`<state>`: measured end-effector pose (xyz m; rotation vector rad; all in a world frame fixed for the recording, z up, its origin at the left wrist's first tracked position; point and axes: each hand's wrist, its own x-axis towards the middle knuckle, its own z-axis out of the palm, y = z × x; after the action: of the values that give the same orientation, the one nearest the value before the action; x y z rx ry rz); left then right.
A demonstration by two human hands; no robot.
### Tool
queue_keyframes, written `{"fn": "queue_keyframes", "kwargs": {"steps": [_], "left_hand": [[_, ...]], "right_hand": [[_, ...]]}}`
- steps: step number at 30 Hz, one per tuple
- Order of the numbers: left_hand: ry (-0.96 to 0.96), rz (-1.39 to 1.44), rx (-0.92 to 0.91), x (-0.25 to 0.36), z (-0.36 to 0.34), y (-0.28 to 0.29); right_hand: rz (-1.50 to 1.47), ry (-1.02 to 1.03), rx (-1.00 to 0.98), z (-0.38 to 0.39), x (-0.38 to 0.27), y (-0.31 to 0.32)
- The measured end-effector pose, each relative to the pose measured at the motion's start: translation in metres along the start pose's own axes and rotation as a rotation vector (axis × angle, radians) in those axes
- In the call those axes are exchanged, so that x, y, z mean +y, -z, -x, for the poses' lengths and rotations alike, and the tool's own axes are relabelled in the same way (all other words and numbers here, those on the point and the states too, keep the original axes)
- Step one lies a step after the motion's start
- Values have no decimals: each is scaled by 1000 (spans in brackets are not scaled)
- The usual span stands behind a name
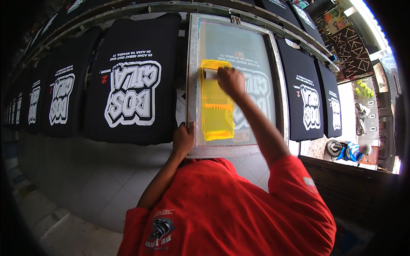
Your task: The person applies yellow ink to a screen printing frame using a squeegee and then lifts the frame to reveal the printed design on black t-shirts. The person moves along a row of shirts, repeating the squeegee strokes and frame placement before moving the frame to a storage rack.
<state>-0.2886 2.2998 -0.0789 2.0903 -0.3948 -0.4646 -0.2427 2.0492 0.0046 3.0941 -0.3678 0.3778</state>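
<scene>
While our right hand [230,81] is closing its fingers around the squeegee [210,74] at the far end of the yellow ink [217,106], that strip is running lengthwise back toward us. Our left hand [183,138] is gripping the screen frame [192,85] at its near left corner.

Screen frame [236,85] lies under both hands' fingers [188,128]; shirts [130,81] on the worktop [106,170] flank it left and right.

Daylight pours in from the upper right, where the street [363,106] outside is washed out to near white. The black shirts [132,81] sit in softer, even shade. Fisheye distortion bends the rail [128,13] into an arc, and dark vignetting swallows the corners; detail is slightly soft throughout.
</scene>
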Motion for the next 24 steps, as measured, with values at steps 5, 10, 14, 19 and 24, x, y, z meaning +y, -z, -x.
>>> {"fn": "queue_keyframes", "kwargs": {"steps": [5, 10, 14, 19, 24], "left_hand": [[8, -15, 32, 4, -1, 1], [-12, 16, 6, 4, -4, -4], [16, -34, -1, 20, -1, 6], [15, 40, 0, 44, 4, 26], [-9, 63, -58, 47, -1, 37]], "right_hand": [[-191, -306, -190, -44, 13, 69], [-1074, -657, 43, 27, 59, 88], [-1634, -739, 203, 95, 99, 93], [-1388, -917, 281, 155, 162, 144], [-1720, -827, 249, 208, 268, 131]]}}
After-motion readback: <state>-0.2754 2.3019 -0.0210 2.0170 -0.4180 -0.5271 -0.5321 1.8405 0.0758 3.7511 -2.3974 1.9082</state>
